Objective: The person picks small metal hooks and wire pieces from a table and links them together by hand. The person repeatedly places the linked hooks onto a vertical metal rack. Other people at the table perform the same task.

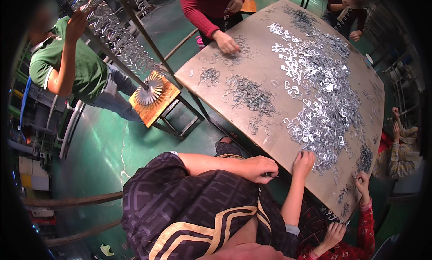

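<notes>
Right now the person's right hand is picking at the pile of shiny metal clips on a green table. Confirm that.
Not quite: the head view shows the right hand at the pile of shiny metal clips, but the table is bare grey-brown; it is the floor that is green.

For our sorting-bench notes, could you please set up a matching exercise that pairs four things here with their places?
1. left hand
2. right hand
3. fan-shaped metal bundle
4. shiny metal clips

A. on the wooden stool
B. heaped across the table
C. at the heap's near edge
D. off the table's near edge, fingers closed

Pairs: 1-D, 2-C, 3-A, 4-B
</notes>
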{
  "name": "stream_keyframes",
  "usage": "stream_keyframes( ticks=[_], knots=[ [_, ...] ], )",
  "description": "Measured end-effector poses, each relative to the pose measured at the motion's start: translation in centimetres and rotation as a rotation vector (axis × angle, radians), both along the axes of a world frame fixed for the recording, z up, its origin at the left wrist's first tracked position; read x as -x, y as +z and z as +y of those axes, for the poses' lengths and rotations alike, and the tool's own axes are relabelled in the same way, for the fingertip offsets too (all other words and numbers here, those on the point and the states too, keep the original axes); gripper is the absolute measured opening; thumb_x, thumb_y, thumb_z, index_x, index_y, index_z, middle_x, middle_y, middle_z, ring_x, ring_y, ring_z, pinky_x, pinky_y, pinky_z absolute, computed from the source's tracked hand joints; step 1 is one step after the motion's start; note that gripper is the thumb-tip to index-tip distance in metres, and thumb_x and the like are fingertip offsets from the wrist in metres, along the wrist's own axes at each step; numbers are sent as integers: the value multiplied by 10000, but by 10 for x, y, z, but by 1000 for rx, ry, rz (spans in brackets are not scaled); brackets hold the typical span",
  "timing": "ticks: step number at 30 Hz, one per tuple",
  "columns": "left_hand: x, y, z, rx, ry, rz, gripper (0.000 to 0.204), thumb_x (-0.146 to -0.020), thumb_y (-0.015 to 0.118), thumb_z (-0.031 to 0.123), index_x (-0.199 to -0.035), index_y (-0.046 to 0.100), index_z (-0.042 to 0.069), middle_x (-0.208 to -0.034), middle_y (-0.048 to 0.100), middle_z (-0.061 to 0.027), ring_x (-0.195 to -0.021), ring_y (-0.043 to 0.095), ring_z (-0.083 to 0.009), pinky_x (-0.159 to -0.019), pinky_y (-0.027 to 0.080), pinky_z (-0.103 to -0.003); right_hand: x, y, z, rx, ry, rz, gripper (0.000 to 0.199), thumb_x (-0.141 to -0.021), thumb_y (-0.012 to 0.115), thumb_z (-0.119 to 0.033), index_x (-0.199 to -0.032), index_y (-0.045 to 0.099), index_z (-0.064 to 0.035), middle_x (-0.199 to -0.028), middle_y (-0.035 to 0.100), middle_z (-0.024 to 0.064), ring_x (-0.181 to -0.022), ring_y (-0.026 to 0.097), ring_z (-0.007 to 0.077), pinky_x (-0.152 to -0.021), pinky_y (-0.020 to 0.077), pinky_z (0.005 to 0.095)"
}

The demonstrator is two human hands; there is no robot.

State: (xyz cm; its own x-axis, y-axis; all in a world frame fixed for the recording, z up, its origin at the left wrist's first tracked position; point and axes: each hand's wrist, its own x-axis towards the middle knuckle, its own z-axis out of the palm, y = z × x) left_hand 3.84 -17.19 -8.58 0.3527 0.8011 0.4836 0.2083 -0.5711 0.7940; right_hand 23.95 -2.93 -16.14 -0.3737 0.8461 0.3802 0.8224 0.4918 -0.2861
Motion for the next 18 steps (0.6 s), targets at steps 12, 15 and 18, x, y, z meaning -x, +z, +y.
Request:
stream_keyframes(
  ticks=[12,15,18],
  knots=[
    [1,2,6,113,-10,36,178,-726,638,-15,-809,485,19,-882,631,-123,-824,624,-300,-705,503,-359,-23,10,-25,364,0,355,196,-709,680,-34,-902,650,-15,-839,542,134,-749,563,283,-691,463,375],
    [-2,7,9,138,-26,51,172,-725,635,-16,-810,488,14,-876,631,-124,-822,624,-302,-708,504,-360,-15,11,-32,285,14,317,273,-721,719,-67,-984,653,-39,-884,540,131,-833,555,300,-743,457,383],
    [-4,6,12,139,-41,60,173,-719,637,-11,-808,490,10,-872,631,-124,-821,624,-304,-710,504,-360,3,23,-38,156,165,124,361,-728,736,-97,-1077,647,-94,-952,531,126,-916,530,309,-784,448,384]
  ],
)
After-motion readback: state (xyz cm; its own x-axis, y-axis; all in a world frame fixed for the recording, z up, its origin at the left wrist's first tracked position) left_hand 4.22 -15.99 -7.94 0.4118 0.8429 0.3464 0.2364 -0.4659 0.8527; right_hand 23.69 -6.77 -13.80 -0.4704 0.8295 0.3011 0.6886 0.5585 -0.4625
